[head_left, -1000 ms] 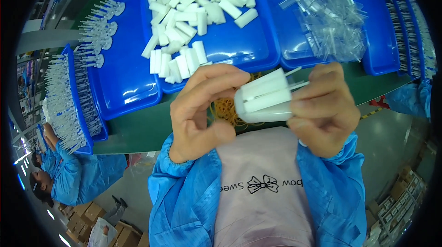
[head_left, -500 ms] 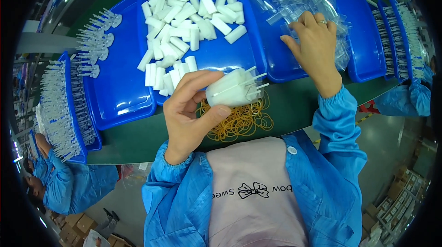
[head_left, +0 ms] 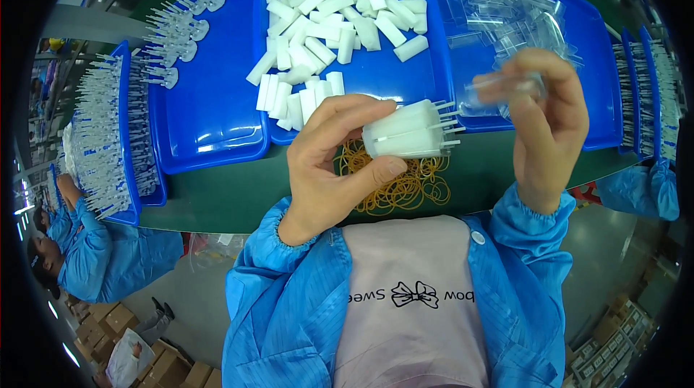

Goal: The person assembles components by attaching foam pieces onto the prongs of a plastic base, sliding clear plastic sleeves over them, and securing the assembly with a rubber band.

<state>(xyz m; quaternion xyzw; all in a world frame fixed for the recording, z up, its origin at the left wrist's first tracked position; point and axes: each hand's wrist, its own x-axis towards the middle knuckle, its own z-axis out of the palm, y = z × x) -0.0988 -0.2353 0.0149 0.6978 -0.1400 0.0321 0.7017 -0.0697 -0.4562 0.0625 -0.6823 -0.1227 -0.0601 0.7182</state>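
My left hand (head_left: 329, 160) is closed around a bundle of white foam blocks (head_left: 408, 131) with thin white rods sticking out of its right end. The bundle lies on its side above a heap of yellow rubber bands (head_left: 405, 189). To the right, my right hand (head_left: 553, 117) is raised with a clear plastic piece (head_left: 506, 91) pinched between its fingers; motion smears the piece, so its exact shape is hard to make out. Beyond that hand lies a pile of similar clear plastic pieces (head_left: 499, 5) in a blue tray.
A blue tray (head_left: 408, 77) holds many white foam blocks (head_left: 318, 19). At the left, a blue tray (head_left: 210, 128) carries white rod clusters (head_left: 181, 33), beside a rack of rods (head_left: 101, 135). More racks (head_left: 650, 91) stand right. A co-worker (head_left: 108, 243) sits at the left.
My right hand has drawn back from the clear plastic pile toward me, now with a piece in its fingers. The bundle in my left hand is turned, so more rod ends show.
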